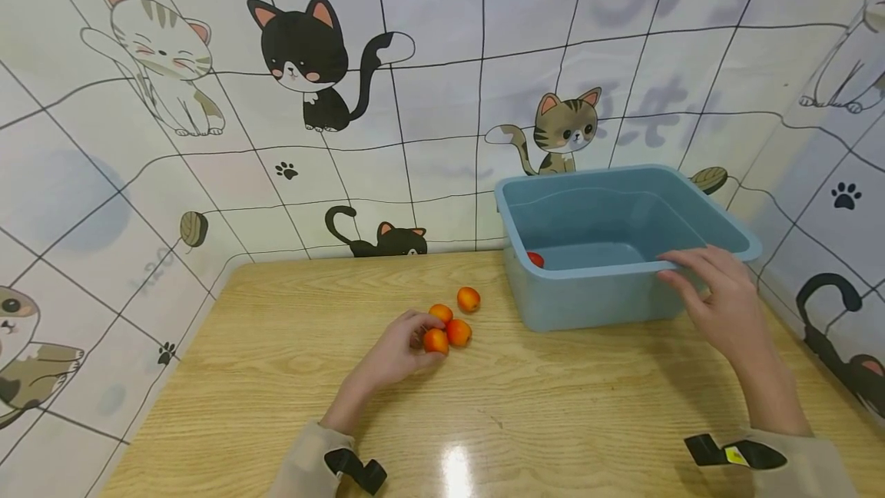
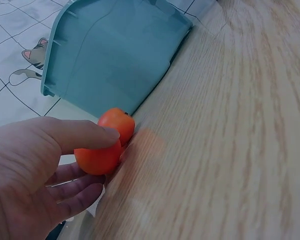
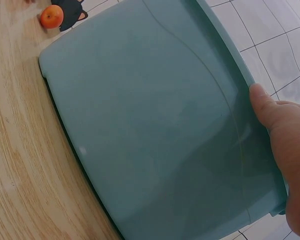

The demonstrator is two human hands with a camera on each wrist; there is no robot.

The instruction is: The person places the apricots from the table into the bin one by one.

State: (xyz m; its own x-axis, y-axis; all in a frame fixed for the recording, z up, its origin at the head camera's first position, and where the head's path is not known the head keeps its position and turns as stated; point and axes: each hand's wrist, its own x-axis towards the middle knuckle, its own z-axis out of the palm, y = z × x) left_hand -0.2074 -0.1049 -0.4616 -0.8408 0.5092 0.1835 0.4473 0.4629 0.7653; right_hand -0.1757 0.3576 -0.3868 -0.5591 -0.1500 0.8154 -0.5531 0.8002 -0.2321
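Note:
On the wooden table my left hand [image 1: 404, 344] holds a small orange-red fruit [image 1: 436, 341], smooth and round, between thumb and curled fingers. In the left wrist view the thumb lies across the held fruit [image 2: 97, 159], and another fruit [image 2: 117, 123] sits right behind it. More of the same fruits, one [image 1: 459, 333] touching the held one and one [image 1: 469, 299] farther back, lie to the right. My right hand [image 1: 722, 302] grips the front rim of a blue plastic bin [image 1: 588, 298], fingers over the edge and thumb outside. Its thumb [image 3: 264, 105] shows in the right wrist view.
A red, round thing [image 1: 535, 259] shows partly inside the bin's left front corner. Behind the table [image 1: 290, 398] and along both sides stands a white sheet [image 1: 442, 98] with a grid and cartoon cats. The bin stands at the back right.

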